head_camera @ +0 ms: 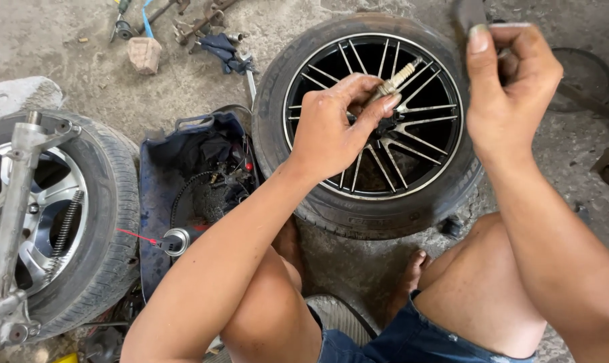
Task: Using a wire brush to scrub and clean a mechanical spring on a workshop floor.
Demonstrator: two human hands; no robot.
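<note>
The left hand is clamped on a spark plug whose long axis tilts up toward the right hand, closed on a dark tool just beside it, above the black wheel on the floor.

Probably a car repair workshop: wheels, scattered tools, stained concrete floor.
</note>
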